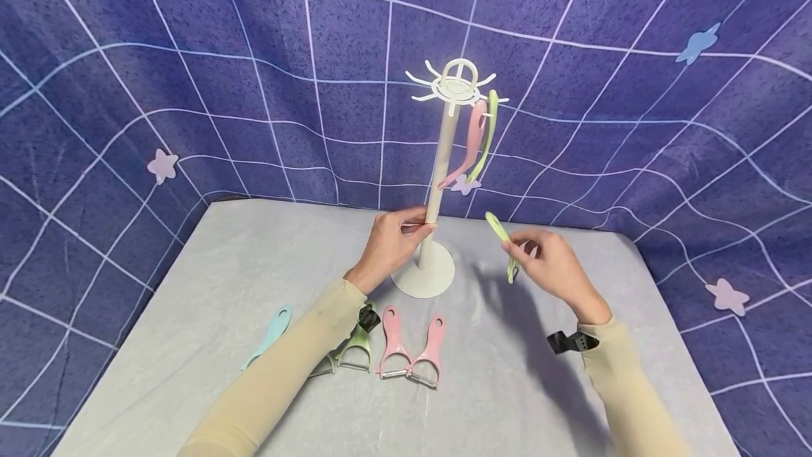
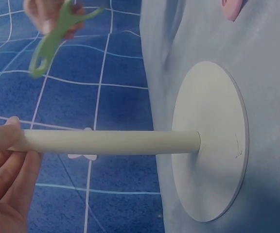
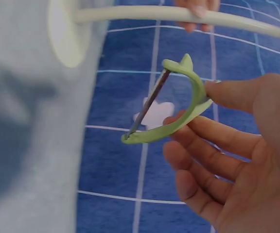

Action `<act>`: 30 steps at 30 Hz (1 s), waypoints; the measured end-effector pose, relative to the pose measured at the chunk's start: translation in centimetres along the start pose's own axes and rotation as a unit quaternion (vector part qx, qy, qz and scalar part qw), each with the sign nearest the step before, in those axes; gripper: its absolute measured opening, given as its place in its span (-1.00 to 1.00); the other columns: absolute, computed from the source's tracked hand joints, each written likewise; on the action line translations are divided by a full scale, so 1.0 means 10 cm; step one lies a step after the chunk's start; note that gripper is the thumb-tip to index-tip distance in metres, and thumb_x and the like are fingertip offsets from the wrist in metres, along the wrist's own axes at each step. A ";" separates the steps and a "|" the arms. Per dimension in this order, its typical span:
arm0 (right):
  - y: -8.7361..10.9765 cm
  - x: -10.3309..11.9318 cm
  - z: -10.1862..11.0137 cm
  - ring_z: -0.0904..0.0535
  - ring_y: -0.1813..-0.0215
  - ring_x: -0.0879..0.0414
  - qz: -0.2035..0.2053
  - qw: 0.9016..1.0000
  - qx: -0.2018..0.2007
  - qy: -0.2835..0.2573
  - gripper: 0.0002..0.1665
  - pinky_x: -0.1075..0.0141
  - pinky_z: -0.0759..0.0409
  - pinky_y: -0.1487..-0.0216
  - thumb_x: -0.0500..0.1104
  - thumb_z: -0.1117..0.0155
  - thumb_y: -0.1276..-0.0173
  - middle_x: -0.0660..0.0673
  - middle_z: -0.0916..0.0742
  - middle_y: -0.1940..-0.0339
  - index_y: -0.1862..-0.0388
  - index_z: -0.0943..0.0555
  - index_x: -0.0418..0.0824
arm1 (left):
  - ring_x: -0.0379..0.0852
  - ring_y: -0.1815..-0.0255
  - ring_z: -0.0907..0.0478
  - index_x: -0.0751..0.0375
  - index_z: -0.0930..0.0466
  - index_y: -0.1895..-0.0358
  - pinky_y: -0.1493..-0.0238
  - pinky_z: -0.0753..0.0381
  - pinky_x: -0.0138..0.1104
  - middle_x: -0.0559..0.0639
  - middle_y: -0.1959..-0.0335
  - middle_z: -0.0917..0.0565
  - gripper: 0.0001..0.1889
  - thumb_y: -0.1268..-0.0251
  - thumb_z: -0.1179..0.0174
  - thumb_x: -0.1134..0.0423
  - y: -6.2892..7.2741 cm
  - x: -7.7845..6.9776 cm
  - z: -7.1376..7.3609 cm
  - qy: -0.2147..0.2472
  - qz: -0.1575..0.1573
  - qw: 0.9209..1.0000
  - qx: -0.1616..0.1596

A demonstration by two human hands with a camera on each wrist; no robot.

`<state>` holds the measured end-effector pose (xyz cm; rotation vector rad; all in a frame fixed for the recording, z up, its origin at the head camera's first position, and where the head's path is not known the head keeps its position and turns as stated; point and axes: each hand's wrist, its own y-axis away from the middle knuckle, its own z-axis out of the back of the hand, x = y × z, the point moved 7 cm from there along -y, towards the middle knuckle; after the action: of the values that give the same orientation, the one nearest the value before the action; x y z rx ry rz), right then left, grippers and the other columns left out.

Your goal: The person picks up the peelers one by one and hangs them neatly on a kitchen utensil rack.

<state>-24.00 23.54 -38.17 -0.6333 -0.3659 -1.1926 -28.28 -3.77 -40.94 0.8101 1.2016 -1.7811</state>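
A white stand (image 1: 438,182) with a round base and a ring of hooks on top stands on the table. My left hand (image 1: 395,242) grips its pole low down, thumb and fingers around it in the left wrist view. To the right of the pole, my right hand (image 1: 550,264) pinches a green peeler (image 3: 193,104) between thumb and fingers. The peeler's handle tilts up toward the hooks, its blade end low. From hooks on the right side hang a pink peeler (image 1: 474,136) and another green peeler (image 1: 491,134).
Two pink peelers (image 1: 392,333) lie in front of the base. Beside them are a green peeler (image 1: 358,348) and a blue peeler (image 1: 274,330), partly covered by my left sleeve. A purple grid-patterned cloth (image 1: 342,111) rises behind and beside the grey table (image 1: 495,400).
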 end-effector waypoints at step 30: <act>-0.83 0.51 0.66 -0.68 0.21 0.11 0.071 0.983 -0.093 -0.141 -0.73 0.40 -0.57 0.12 -0.12 -0.41 -0.57 -0.20 -0.83 0.20 -0.07 -0.80 -0.27 | 0.00 -0.02 -0.83 0.25 -0.81 -0.13 -0.09 -0.80 -0.42 0.13 0.06 -0.86 -0.71 -0.41 -0.48 0.30 0.00 0.00 0.00 -0.003 -0.009 1.000 -0.002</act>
<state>-29.67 22.01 -27.95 -0.9814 -0.4418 -1.0083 -28.32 -3.74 -40.92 0.7938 1.2120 -1.7939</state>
